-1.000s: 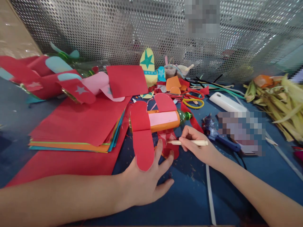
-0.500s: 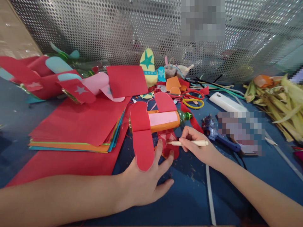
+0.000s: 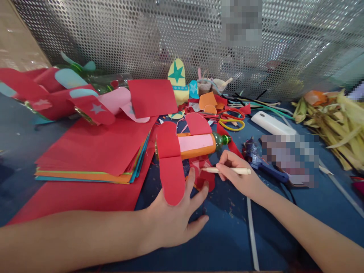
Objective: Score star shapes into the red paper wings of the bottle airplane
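A green plastic bottle (image 3: 219,140) wrapped in orange and pink paper lies on its side, with red paper wings (image 3: 172,167) fixed across it like a toy plane. My right hand (image 3: 240,174) pinches a white marker pen (image 3: 234,171), its tip at a red paper piece (image 3: 206,176) below the bottle. Pale star-like markings show on that piece. My left hand (image 3: 176,216) has its fingers spread; the fingertips rest on the same red piece, and part of the hand is under the near wing.
A stack of coloured paper (image 3: 93,151) lies left, with other paper-and-bottle planes (image 3: 57,91) behind it. Scissors (image 3: 231,124) and paper scraps lie beyond the bottle. To the right are a blue glue gun (image 3: 264,167), a white bar-shaped object (image 3: 273,123) and dried husks (image 3: 327,117).
The marker and my right hand have shifted very slightly over the red piece. My left hand stays in place.
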### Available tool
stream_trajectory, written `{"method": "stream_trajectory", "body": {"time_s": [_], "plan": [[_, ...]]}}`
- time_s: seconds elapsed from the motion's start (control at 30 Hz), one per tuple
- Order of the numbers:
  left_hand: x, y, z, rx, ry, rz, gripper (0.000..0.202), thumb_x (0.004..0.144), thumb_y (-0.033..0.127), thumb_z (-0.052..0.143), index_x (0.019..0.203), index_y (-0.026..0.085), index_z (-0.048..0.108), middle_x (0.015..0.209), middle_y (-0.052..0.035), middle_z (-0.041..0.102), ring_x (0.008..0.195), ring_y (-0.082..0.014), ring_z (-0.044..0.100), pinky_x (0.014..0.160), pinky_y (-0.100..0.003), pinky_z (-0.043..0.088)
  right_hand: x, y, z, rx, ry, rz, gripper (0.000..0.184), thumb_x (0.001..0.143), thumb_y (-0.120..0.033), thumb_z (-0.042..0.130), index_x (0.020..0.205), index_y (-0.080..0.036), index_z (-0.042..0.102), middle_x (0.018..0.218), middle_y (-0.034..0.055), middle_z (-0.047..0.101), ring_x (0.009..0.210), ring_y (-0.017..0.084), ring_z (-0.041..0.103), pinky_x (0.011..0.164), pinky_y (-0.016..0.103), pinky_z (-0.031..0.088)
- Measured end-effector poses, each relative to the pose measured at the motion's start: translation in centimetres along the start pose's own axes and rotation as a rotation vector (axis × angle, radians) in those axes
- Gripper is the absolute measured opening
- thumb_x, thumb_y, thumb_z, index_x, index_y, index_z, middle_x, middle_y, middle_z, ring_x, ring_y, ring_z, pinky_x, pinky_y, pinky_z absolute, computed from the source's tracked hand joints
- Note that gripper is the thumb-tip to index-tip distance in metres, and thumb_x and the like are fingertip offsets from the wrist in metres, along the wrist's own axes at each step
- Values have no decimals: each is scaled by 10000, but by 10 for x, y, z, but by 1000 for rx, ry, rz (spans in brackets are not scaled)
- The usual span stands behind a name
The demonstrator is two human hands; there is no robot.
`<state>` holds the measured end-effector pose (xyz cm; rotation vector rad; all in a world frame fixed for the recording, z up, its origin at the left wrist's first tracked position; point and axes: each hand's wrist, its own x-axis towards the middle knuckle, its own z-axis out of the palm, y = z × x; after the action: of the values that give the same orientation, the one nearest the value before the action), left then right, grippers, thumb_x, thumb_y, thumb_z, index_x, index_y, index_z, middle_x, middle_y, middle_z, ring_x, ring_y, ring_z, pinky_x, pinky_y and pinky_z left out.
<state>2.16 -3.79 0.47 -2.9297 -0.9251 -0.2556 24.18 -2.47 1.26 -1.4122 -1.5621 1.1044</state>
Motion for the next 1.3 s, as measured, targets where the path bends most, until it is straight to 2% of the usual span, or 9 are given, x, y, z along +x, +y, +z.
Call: {"method": "stream_trajectory", "body": {"time_s": [0.17, 0.33, 0.43, 0.53, 0.77, 1.0, 1.2, 1.3], "plan": [[1, 1, -1, 31, -19, 39, 525, 923, 520, 388, 1362, 249, 480, 1380, -174, 439, 1121, -384, 509, 847, -509, 477, 1, -1, -1, 91, 179, -12, 193, 866, -298, 483, 699, -232, 412, 406, -105, 365, 379, 86, 320, 413, 229, 247], [1, 1, 0, 13, -10, 25, 529, 929, 524, 364, 1364, 246, 478, 1378, -184, 440, 1135, -385, 504, 864, -512, 463, 1, -2, -1, 107, 85, -19, 143, 817, -288, 515, 702, -218, 464, 452, -73, 435, 430, 96, 373, 447, 237, 298], [0, 0, 0, -1, -4, 15, 540, 928, 526, 367, 1378, 242, 459, 1389, -182, 430, 1163, -374, 487, 901, -502, 444, 1, -1, 0, 79, 116, -4, 188, 842, -307, 489, 681, -221, 444, 450, -69, 429, 437, 100, 375, 457, 242, 307], [0, 0, 0, 8, -14, 35, 542, 929, 521, 367, 1386, 239, 448, 1403, -172, 417, 1153, -378, 493, 896, -510, 446, 2, 0, 1, 53, 159, 13, 141, 811, -292, 536, 725, -224, 446, 492, -72, 440, 449, 100, 382, 448, 236, 299], [1, 1, -1, 23, -19, 24, 557, 926, 527, 363, 1396, 237, 432, 1387, -216, 419, 1116, -412, 518, 830, -532, 472, 3, 1, 0, -13, 126, -13, 159, 809, -291, 564, 725, -217, 452, 568, -54, 468, 504, 102, 413, 474, 234, 322], [1, 1, -2, 23, -28, 25, 544, 923, 530, 378, 1386, 254, 446, 1408, -162, 417, 1169, -380, 479, 883, -502, 459, 2, -2, 1, -16, 109, -6, 157, 808, -289, 557, 714, -218, 453, 568, -48, 481, 506, 107, 427, 478, 240, 322], [1, 0, -2, 41, -17, 19, 546, 918, 534, 371, 1377, 252, 458, 1372, -195, 446, 1104, -396, 527, 827, -522, 485, 2, 0, -1, -39, 272, -20, 174, 791, -240, 531, 667, -231, 408, 508, -69, 393, 459, 103, 349, 453, 248, 270], [2, 0, -3, 60, -9, 41, 547, 914, 521, 384, 1368, 229, 472, 1358, -206, 455, 1066, -396, 548, 790, -517, 504, 3, 2, -1, -50, 276, -19, 173, 802, -226, 515, 665, -231, 410, 520, -66, 397, 474, 106, 354, 465, 252, 275]]}}
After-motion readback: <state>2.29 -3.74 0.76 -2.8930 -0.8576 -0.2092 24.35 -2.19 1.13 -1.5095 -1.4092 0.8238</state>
